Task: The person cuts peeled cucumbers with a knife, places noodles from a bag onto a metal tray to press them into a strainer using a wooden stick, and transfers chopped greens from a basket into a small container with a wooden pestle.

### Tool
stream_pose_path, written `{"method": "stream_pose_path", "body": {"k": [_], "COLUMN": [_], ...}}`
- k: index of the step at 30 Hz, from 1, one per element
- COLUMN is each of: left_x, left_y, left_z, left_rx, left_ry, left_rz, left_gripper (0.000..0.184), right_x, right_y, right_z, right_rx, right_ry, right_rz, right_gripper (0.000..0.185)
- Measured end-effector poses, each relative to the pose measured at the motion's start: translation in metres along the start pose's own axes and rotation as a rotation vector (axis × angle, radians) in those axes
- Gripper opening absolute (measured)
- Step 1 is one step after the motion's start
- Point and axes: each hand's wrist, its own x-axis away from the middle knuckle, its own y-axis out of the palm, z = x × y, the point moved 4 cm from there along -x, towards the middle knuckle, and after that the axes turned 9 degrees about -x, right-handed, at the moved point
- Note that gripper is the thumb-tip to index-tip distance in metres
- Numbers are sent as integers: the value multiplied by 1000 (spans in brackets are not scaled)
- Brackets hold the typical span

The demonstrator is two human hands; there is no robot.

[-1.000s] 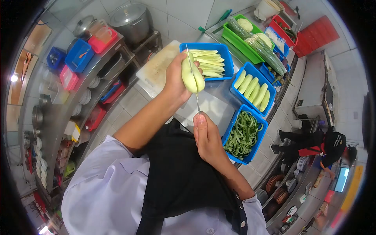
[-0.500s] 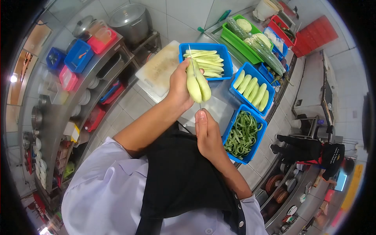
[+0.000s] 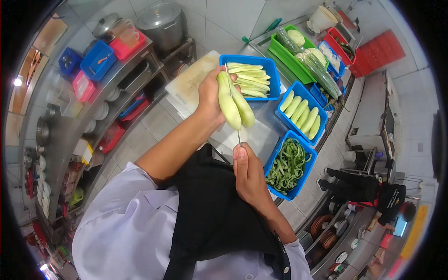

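Observation:
My left hand (image 3: 210, 93) is wrapped round a peeled cucumber (image 3: 229, 105), held up above the metal worktop. A thin knife blade (image 3: 229, 77) lies lengthwise between its two pale green halves, which stand slightly apart at the near end. My right hand (image 3: 251, 175) grips the knife at its near end; the handle is mostly hidden in my fingers. Just beyond the cucumber, a blue basket (image 3: 278, 86) holds long cut cucumber pieces (image 3: 252, 77). To the right, another blue basket (image 3: 322, 133) contains several whole peeled cucumbers (image 3: 301, 112). Green peelings (image 3: 289, 165) fill a third basket (image 3: 266, 169).
A white cutting board (image 3: 191, 77) lies at the back left of the worktop. Behind the baskets stands a green crate (image 3: 275, 46) of vegetables. Steel shelves (image 3: 93, 121) with dishes run along the left. A person in black (image 3: 359, 184) is farther off at right.
The cucumber halves have spread a little at the near end, and the cucumber tilts more. My right hand has moved slightly down, away from it. The whole view has shifted a little.

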Motion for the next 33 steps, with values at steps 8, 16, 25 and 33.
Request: {"method": "stream_pose_path", "body": {"k": [8, 16, 25, 33], "left_x": [10, 18, 22, 22], "left_y": [-1, 5, 9, 12], "left_z": [-12, -22, -31, -31], "left_rx": [-53, -59, -62, -67], "left_ry": [19, 35, -34, -66], "left_rz": [20, -3, 21, 56], "left_gripper": [18, 19, 19, 18], "right_x": [-11, -20, -29, -32], "right_y": [3, -1, -3, -4], "right_z": [11, 26, 36, 41], "right_rx": [12, 39, 65, 4], "right_ry": [23, -31, -115, -165], "right_rz": [11, 43, 60, 79], "right_gripper": [36, 32, 37, 26]}}
